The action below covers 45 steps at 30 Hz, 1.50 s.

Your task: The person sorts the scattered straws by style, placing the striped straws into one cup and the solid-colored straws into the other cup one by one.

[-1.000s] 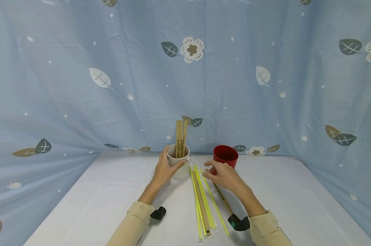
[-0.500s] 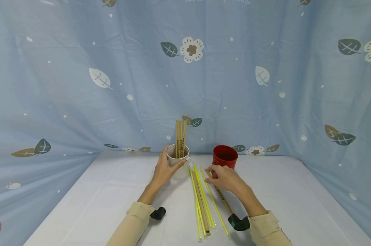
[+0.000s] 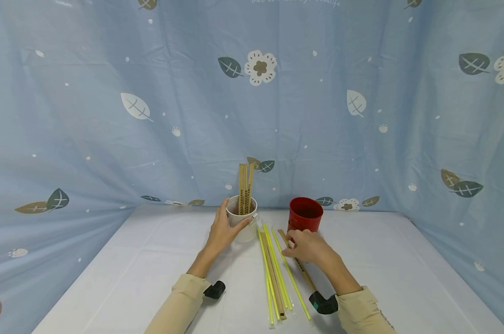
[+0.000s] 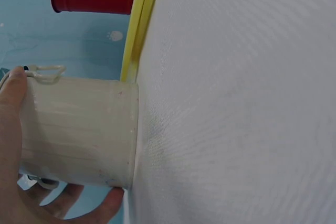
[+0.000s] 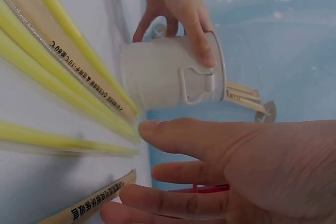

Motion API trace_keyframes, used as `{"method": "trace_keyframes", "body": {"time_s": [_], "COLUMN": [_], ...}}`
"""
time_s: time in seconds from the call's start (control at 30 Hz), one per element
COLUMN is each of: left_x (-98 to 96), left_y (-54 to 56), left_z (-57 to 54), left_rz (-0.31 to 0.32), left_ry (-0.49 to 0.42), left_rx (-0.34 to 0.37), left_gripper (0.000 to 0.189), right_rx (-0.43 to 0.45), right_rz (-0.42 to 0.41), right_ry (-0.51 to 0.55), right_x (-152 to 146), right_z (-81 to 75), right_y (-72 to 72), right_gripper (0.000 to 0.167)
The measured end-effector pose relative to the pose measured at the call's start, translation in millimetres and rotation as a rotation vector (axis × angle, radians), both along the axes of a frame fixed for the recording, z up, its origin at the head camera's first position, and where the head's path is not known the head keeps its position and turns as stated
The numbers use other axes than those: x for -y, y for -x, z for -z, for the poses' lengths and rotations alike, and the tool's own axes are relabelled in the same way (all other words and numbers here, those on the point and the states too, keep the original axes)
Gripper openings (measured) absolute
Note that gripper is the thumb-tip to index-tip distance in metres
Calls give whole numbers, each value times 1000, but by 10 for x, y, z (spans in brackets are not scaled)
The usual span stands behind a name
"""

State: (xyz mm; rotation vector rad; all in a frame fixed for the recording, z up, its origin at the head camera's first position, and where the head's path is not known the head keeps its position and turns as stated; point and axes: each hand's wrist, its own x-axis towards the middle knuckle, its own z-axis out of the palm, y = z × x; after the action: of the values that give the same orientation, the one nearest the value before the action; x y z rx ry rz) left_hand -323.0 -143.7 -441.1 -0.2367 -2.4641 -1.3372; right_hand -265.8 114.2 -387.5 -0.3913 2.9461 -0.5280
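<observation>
My left hand (image 3: 221, 232) grips a small white pail (image 3: 245, 234) with wire handles, thumb on the near rim and fingers round the far side. Several brown paper-wrapped straws (image 3: 244, 185) stand upright in it. My right hand (image 3: 309, 246) hovers over a single brown paper-wrapped straw (image 3: 306, 274) lying on the table. In the right wrist view, thumb and fingers are apart and this straw (image 5: 100, 195) lies by the fingertips; whether they touch it I cannot tell. Just behind that hand stands a red pail (image 3: 314, 224).
Several yellow straws (image 3: 283, 283) in clear wrappers lie between the hands, with another brown paper-wrapped straw (image 3: 273, 273) among them. A white cloth (image 3: 130, 278) covers the table. Behind it hangs a blue patterned curtain (image 3: 193, 116). Black devices (image 3: 323, 304) sit at both wrists.
My right hand has lowered toward the single brown straw, moving slightly nearer and to the right, which uncovers the straw's far end. The left hand and white pail have stayed put.
</observation>
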Motion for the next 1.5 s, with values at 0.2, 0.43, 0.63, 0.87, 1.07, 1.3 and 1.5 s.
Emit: {"method": "trace_keyframes", "body": {"time_s": [0.2, 0.43, 0.63, 0.87, 1.07, 1.3, 1.5], "left_x": [-1, 1, 5, 8, 8, 4, 5], "left_y": [2, 12, 17, 20, 7, 4, 0], "left_z": [0, 6, 7, 13, 8, 7, 7], "left_rz": [3, -2, -3, -1, 2, -4, 1], "left_ry": [3, 3, 4, 6, 1, 4, -2], "left_rx": [-20, -7, 0, 3, -1, -6, -1], "left_gripper": [102, 103, 102, 102, 102, 101, 102], "right_rx": [65, 87, 75, 88, 96, 91, 98], "right_rz": [20, 9, 28, 50, 52, 50, 52], "right_ry": [4, 23, 9, -2, 2, 7, -1], "right_x": [-17, -34, -31, -25, -29, -44, -53], "right_z": [18, 25, 50, 68, 100, 136, 146], "right_y": [-13, -52, -54, -51, -36, -12, -4], "right_gripper": [44, 44, 47, 53, 51, 48, 46]}}
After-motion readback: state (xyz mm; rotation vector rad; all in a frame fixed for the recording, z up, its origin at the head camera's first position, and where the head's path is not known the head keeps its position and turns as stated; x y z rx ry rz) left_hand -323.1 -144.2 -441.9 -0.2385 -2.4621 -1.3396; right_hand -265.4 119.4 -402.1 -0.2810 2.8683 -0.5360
